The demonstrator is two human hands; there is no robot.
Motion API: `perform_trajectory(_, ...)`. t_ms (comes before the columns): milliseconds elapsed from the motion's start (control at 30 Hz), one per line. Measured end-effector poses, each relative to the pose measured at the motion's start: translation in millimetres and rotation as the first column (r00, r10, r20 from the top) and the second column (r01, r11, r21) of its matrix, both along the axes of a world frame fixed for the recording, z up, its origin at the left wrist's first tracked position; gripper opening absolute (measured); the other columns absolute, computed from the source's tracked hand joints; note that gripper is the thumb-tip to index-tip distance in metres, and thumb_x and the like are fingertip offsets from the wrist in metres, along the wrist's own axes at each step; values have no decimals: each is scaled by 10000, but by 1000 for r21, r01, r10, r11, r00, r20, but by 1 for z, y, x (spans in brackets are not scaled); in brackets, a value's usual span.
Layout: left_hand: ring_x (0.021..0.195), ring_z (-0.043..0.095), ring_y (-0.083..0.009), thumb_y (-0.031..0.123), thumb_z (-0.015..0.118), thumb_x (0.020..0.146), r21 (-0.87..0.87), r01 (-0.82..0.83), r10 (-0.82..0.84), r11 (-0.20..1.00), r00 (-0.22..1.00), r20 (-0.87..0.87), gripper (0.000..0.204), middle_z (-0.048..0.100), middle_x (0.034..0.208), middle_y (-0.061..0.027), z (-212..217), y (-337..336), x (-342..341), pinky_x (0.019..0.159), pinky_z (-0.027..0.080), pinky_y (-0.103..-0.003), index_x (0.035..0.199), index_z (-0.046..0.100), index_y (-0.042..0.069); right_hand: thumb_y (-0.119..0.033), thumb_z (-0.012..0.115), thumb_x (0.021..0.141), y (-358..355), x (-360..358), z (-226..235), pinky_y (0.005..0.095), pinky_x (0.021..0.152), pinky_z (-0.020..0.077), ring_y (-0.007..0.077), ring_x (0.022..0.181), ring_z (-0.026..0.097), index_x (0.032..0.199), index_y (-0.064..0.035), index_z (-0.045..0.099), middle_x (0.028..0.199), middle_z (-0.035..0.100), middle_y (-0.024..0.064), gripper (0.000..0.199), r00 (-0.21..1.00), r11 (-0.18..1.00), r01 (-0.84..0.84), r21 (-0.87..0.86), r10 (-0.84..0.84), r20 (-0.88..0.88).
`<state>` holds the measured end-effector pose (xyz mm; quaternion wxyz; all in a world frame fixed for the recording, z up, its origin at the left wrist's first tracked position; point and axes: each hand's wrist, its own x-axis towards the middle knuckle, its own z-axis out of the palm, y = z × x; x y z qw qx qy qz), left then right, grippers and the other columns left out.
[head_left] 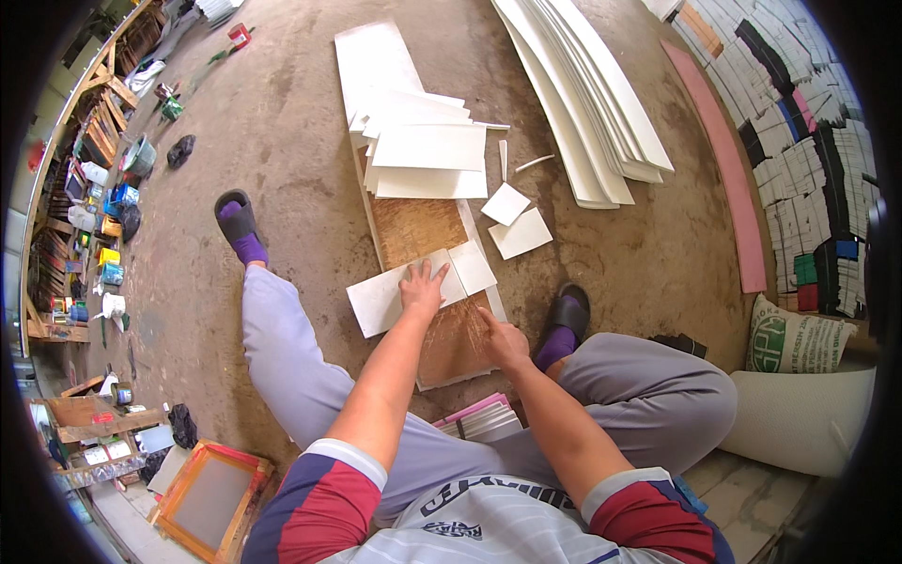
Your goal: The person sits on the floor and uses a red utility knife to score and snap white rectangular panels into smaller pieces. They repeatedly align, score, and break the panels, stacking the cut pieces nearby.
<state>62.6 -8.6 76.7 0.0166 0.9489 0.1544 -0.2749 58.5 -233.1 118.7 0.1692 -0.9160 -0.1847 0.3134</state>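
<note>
My left hand (423,286) lies with its fingers spread on a white sheet of board (378,303), holding it flat across a scratched wooden plank (446,350). A thin line parts this sheet from a smaller white piece (474,267) at its right end. Just nearer than that piece, my right hand (505,342) is closed over the plank's right side. Whatever it grips is too small or hidden to make out. Beyond my hands, a fanned stack of white rectangular sheets (430,148) covers the plank's far part.
Two white offcuts (520,234) and narrow strips lie right of the plank. Long white boards (587,103) are stacked at far right. Cut pieces (484,418) lie between my legs. A framed screen (214,503) rests lower left; a white roll (799,421) and sack (799,338) sit at right.
</note>
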Motion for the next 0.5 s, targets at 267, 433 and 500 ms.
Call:
perform_trajectory(267, 1487, 306, -347, 471, 710, 919, -52, -16, 26, 999, 982, 189, 765, 272, 1659, -71, 0, 0, -20, 1072, 433, -506, 1586, 357, 345, -255, 626, 950, 5, 36, -41, 513, 894, 518, 424, 1042, 672, 1242, -100, 604, 1067, 712, 213, 332, 897, 903, 387, 187, -416, 148)
perform_trajectory(433, 1511, 282, -355, 445, 705, 922, -110, 23, 3, 994, 973, 230, 751, 269, 1669, -83, 4, -9, -38, 1145, 369, -546, 1579, 373, 295, -284, 706, 907, 35, 72, -56, 515, 902, 510, 430, 1050, 676, 1208, -71, 622, 1078, 711, 233, 378, 826, 818, 528, 228, -557, 87)
perform_trajectory(500, 1524, 262, -359, 465, 711, 914, -118, 16, 9, 993, 978, 211, 777, 252, 1679, -78, 9, -17, -42, 1162, 353, -553, 1587, 360, 300, -299, 747, 880, 43, 83, -60, 511, 915, 507, 429, 1059, 676, 1179, -60, 644, 1086, 714, 231, 396, 830, 825, 550, 131, -557, 28)
